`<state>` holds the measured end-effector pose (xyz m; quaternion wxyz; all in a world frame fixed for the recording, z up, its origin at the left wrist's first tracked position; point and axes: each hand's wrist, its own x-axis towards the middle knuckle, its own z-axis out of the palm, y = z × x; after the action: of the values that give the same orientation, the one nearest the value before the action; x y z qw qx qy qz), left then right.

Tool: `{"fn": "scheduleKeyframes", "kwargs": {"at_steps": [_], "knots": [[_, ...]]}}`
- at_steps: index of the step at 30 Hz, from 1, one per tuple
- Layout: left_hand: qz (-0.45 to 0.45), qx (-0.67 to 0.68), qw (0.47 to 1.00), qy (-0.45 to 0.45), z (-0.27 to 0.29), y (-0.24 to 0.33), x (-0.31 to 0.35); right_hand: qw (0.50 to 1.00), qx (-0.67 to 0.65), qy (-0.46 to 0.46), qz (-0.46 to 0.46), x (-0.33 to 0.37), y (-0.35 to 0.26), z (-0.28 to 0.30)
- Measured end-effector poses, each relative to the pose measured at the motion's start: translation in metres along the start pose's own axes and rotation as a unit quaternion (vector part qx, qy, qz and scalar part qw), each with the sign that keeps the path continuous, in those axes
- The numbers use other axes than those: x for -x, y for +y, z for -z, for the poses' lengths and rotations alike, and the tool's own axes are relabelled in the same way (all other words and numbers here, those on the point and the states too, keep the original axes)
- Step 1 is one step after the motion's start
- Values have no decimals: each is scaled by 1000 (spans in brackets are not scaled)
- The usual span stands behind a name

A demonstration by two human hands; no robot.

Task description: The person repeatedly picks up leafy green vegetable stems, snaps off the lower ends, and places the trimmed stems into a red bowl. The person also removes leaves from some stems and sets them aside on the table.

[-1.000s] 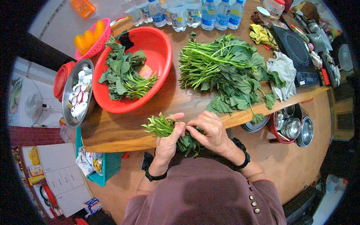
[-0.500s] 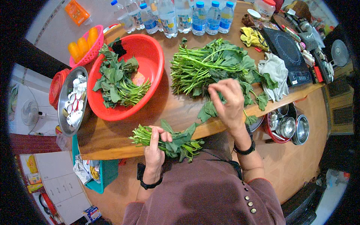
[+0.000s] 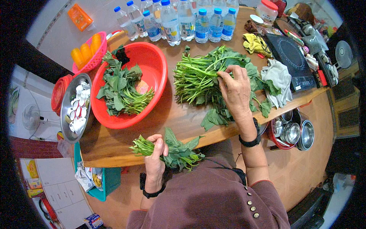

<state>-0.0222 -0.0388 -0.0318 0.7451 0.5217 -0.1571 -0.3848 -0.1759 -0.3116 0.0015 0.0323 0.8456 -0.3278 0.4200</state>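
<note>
My left hand (image 3: 155,154) is closed round a small bunch of leafy greens (image 3: 177,152), close to the table's front edge. Its cut stems point left and its leaves droop to the right. My right hand (image 3: 235,91) is over the large pile of leafy greens (image 3: 202,74), thumb and fingertips pinched together against the stems. Whether a stem is between those fingertips cannot be made out. More greens (image 3: 118,86) lie in the red plastic basin (image 3: 155,63) to the left, leaves at the back and stems toward the front.
Several water bottles (image 3: 202,28) line the back of the wooden table (image 3: 175,118). A steel bowl (image 3: 66,129) of white pieces and a pink basket (image 3: 100,57) stand left. To the right are a pale cloth (image 3: 276,82), a yellow cloth (image 3: 257,44) and a black induction cooker (image 3: 291,57).
My right hand has moved up and slightly right, from the pile's front edge onto its stems. My left hand still holds the bunch and has barely shifted. The view has tilted slightly.
</note>
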Motion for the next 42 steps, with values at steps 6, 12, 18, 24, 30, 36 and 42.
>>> {"fn": "scheduleKeyframes", "kwargs": {"at_steps": [6, 12, 18, 24, 30, 36, 42], "knots": [[-7, 39, 999, -15, 1, -3, -2, 999, -34, 28, 15, -1, 0, 3], [-15, 59, 998, -17, 0, -5, -4, 988, -134, 76, 6, 9, -12, 18], [-15, 66, 995, -67, -11, 1, -5, 980, -197, 27, 20, 50, -56, 38], [-19, 27, 992, -123, -28, 4, -5, 958, -283, -45, 3, 87, -96, 39], [-71, -55, 989, -116, -32, 4, -7, 939, -332, -91, -2, 103, -106, 33], [-128, -80, 982, -110, -32, 6, -10, 917, -374, -139, -2, 100, -106, 35], [-138, -60, 975, -166, -35, 4, -9, 869, -429, -249, 2, 95, -112, 29]]}}
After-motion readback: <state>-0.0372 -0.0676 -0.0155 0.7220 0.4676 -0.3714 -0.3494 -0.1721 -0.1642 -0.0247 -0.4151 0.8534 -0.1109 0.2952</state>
